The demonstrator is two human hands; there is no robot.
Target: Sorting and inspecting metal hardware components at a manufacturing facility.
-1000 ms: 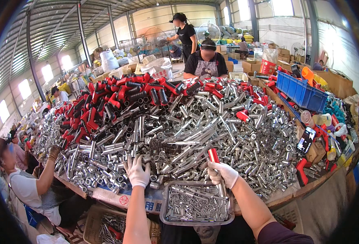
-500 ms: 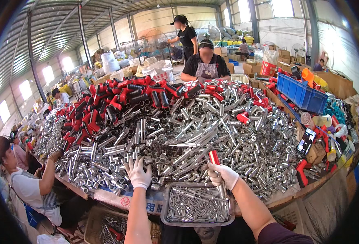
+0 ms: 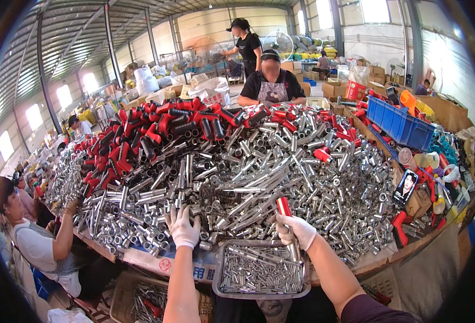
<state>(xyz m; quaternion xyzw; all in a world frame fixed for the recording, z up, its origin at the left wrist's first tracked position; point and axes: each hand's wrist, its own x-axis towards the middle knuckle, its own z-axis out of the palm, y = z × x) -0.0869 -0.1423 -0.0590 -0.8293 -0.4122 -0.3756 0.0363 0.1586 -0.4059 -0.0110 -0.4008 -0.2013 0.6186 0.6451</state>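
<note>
Seated co-worker (image 3: 38, 242) at 8 o'clock, hands in the metal tube pile (image 3: 259, 183). Left hand (image 3: 183, 227), gloved, spread open, fingers resting on loose tubes at the pile's near edge. Grey tray (image 3: 224, 288) of small pins at 6 o'clock. Right hand (image 3: 296, 231) clenched around red-tipped metal rod (image 3: 287, 222), upright above tray's rim.

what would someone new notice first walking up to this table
The huge heap of shiny metal tubes covering the whole table, with red-and-black handles piled along its far left. Up close, the gloved right hand grips a red-tipped metal rod over a grey tray; the left hand reaches into the heap.
</note>
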